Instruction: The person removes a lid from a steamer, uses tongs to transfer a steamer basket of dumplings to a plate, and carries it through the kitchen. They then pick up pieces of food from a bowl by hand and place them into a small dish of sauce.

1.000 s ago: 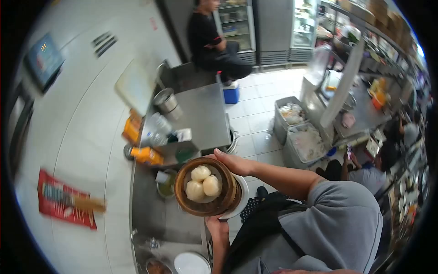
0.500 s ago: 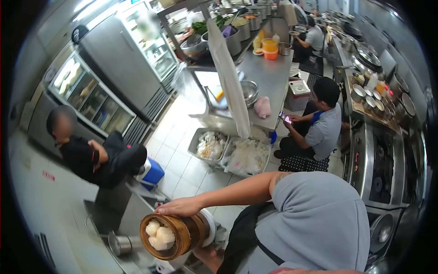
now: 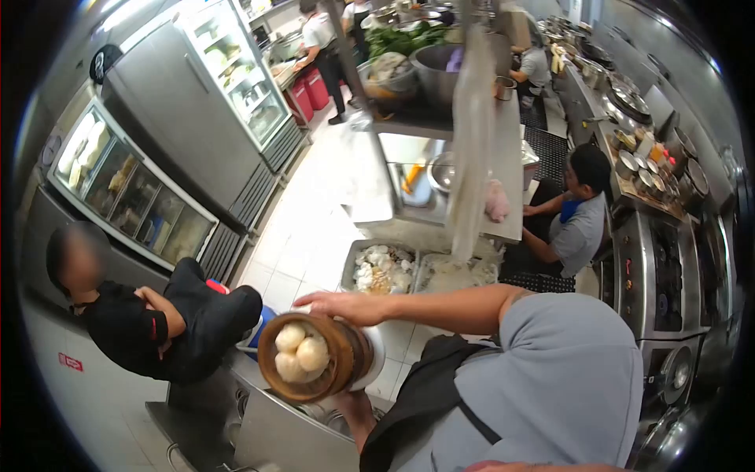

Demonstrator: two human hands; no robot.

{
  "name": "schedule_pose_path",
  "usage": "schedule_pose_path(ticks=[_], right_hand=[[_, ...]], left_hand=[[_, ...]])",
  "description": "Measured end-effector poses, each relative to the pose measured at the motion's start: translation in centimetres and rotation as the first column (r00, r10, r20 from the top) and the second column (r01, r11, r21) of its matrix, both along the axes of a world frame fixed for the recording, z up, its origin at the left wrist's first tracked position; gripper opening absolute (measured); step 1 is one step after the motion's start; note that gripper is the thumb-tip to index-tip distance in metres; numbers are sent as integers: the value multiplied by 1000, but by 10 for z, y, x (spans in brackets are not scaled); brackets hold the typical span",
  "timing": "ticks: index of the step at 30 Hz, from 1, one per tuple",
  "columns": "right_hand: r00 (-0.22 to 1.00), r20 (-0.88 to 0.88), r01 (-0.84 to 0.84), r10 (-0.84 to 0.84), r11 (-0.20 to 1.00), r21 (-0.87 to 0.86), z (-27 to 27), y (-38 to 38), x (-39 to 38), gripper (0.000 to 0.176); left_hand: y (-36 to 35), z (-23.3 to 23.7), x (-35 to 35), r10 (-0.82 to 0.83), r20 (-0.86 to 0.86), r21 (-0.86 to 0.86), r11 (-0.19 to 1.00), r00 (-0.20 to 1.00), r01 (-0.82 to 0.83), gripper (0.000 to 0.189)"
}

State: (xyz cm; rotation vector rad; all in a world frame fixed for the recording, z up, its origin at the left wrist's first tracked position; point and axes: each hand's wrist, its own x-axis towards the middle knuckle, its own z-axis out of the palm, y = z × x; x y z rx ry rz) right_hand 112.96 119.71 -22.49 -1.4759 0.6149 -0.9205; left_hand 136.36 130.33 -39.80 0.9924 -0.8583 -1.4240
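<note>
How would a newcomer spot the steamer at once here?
From the large grey sleeve, follow the bare forearm left to the right hand. Against that hand is the steamer, round and brown. Unlike the white dish behind it, it shows three pale dumplings.

I see a round, brown bamboo steamer (image 3: pixel 351 352) held in mid-air between the right hand (image 3: pixel 346 307) and the left hand (image 3: pixel 355 411). From my view it is open, its mouth facing me and its side running back to the right. Inside I count three pale, rounded dumplings (image 3: pixel 291 366), whole and clustered together, touching. Beneath the steamer I make out a white plate (image 3: pixel 376 358), mostly hidden, its smooth rim showing past the base.
</note>
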Motion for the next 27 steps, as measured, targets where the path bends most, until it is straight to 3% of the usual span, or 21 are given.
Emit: schedule_pose_path(ticks=[2, 3, 5, 8, 9, 12, 15, 17, 27], right_hand=[[1000, 19, 23, -25, 995, 93, -2, -33, 1, 65], [999, 32, 36, -40, 991, 126, -5, -46, 3, 65], [994, 42, 98, -98, 995, 10, -13, -82, 6, 67], [994, 78, 76, -81, 995, 58, -15, -134, 11, 76], [993, 30, 115, -114, 993, -13, -8, -146, 8, 77], [980, 175, 99, -97, 995, -2, -18, -200, 21, 77], [990, 46, 134, -132, 989, -65, -21, -254, 27, 83], [986, 72, 150, -149, 989, -12, -28, -286, 35, 87], [971, 52, 233, -232, 972, -20, -22, -439, 61, 101]], left_hand=[[-43, 18, -6, -4, -272, 115, 993, 962, 36, 46], [-57, 18, 2, -1, -302, 116, 993, 953, 38, 48], [-104, 10, 3, -6, -374, 100, 994, 927, 47, 50], [-164, 19, 2, 8, -444, 126, 991, 896, 54, 51], [-181, 17, 5, 8, -418, 154, 986, 908, 62, 51], [-238, 1, 22, -28, -377, 201, 973, 926, 111, 50], [-290, -12, 37, -1, -414, 242, 964, 910, 110, 50], [-321, -10, 42, 66, -420, 302, 951, 905, 71, 51], [-508, 0, 75, -161, -384, 189, 950, 909, 249, 55]])
